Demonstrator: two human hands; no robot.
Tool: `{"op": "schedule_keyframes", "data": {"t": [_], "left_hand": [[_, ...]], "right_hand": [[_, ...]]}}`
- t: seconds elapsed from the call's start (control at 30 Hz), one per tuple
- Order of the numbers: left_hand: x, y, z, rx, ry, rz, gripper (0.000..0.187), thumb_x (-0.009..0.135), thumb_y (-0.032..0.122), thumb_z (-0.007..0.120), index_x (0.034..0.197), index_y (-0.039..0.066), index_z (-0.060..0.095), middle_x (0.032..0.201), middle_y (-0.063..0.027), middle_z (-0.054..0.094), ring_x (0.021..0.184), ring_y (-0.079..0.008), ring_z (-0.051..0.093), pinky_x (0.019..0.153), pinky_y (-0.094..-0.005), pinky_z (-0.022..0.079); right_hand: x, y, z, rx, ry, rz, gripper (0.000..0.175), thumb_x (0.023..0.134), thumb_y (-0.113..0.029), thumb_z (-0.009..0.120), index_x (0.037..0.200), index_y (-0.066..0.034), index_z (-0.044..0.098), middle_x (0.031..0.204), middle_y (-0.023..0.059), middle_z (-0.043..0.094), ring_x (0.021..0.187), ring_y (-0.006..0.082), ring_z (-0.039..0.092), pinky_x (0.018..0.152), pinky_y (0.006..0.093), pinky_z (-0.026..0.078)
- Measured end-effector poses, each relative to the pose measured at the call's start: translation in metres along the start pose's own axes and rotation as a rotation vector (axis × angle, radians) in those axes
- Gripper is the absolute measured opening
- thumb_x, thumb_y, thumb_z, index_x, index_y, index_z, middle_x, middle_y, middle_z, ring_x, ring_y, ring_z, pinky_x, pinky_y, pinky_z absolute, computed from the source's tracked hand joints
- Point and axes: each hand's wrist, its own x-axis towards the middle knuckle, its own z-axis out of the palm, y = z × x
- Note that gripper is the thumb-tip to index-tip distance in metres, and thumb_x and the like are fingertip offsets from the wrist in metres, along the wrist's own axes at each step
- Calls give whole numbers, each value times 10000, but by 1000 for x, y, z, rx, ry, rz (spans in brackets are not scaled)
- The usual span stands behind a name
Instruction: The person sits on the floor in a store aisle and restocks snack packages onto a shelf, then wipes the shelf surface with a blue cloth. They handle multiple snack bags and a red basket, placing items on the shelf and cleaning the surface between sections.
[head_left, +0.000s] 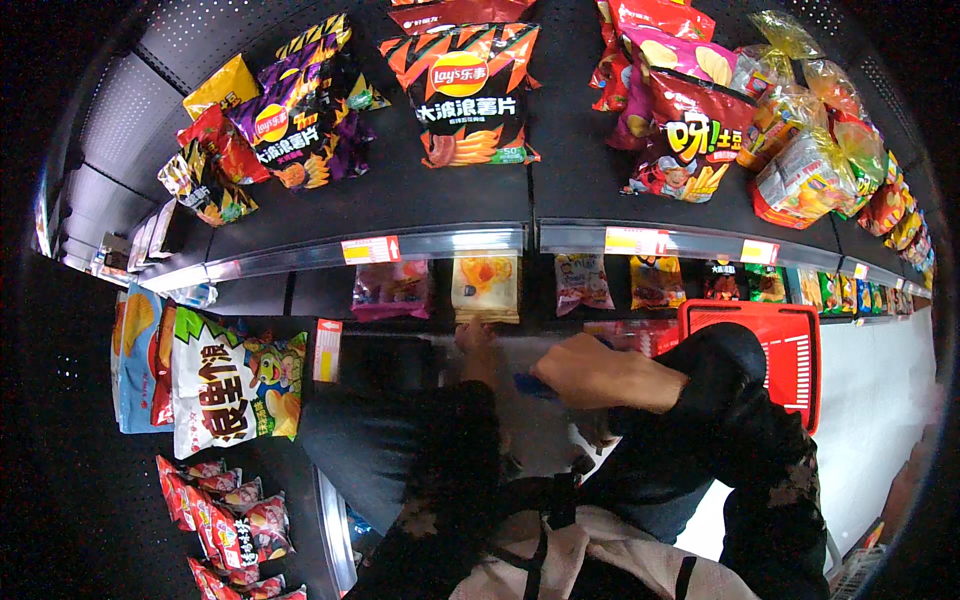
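Note:
My left hand (474, 341) reaches forward to the lower shelf, its fingers at the bottom edge of a cream-coloured snack packet (486, 285); whether they grip it cannot be told. My right hand (581, 367) is curled round a dark blue object (534, 385), mostly hidden by the fingers and blurred. To the left of the cream packet lies a pink-purple packet (391, 289), and to its right a pink and white packet (583, 283) and a yellow and brown packet (657, 282).
A red plastic shopping basket (806, 367) stands right of my knee. Above, the upper shelf's edge (450, 241) juts out, holding Lay's chip bags (472, 94). A large white chip bag (217, 382) and smaller red bags (225, 517) fill the shelves at left.

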Motion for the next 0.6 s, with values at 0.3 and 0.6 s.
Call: {"op": "schedule_keyframes", "data": {"t": [0.3,0.6], "left_hand": [[-110,19,-3,-124,-122,-87,355,954,386,644,1148,91,598,999,-63,634,855,-201,600,725,-356,460],[-138,49,14,-213,-184,-73,460,965,439,624,1255,86,570,1144,-80,621,1005,-224,593,845,-380,461]], "right_hand": [[8,-2,8,-36,2,15,136,831,-93,639,928,-45,722,859,213,729,804,397,735,679,517,582],[4,3,13,-57,37,-10,118,821,-110,649,895,-64,728,819,202,724,784,390,734,651,519,577]]}}
